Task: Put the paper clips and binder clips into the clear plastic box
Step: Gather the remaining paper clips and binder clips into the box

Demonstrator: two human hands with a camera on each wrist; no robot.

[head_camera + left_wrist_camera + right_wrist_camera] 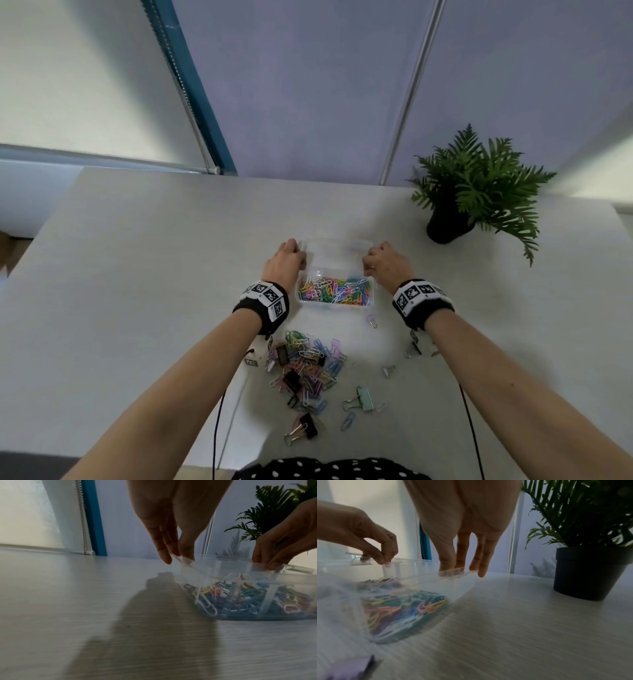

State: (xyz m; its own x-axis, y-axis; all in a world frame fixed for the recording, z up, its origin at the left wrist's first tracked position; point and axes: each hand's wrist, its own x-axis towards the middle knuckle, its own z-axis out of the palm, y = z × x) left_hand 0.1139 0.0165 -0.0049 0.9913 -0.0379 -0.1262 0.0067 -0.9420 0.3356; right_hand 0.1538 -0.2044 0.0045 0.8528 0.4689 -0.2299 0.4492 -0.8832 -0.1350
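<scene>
White desk [137, 274], head view. Roughly half done, my read. Near edge, 6 o'clock: a loose pile [305, 370] of paper clips mixed with black binder clips, strays toward 5 o'clock including a green binder clip [363, 399]. All that is left to load. Desk centre: box [334, 274], clear thin-walled plastic, already carrying a layer of coloured paper clips. Left hand [284, 262] pinches its 9 o'clock rim; right hand [385, 263] pinches the 3 o'clock rim. Plant [479, 185] at 2 o'clock.
</scene>
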